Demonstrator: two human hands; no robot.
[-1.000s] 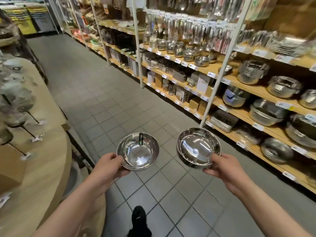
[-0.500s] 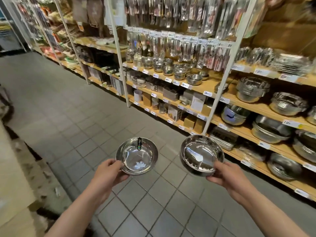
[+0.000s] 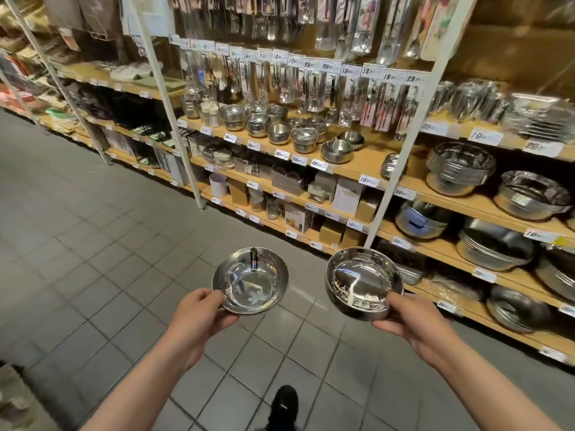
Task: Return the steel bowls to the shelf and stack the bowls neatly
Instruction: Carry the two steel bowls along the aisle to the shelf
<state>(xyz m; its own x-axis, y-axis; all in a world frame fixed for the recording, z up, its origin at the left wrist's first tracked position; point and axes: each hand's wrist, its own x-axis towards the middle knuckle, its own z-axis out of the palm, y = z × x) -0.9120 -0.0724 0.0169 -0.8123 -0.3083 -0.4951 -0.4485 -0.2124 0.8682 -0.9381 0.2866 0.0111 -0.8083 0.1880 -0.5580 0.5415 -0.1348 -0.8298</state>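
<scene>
Nearest us, well short of the shelf (image 3: 351,169), our left hand (image 3: 199,318) pinches the near rim of one steel bowl (image 3: 250,279) and our right hand (image 3: 413,321) grips the rim of another steel bowl (image 3: 362,281), both held above the tiled floor (image 3: 93,259). Farther off, on that shelf, small stacked bowls (image 3: 337,149) wait. Nothing is returned yet; placing and stacking both remain.
</scene>
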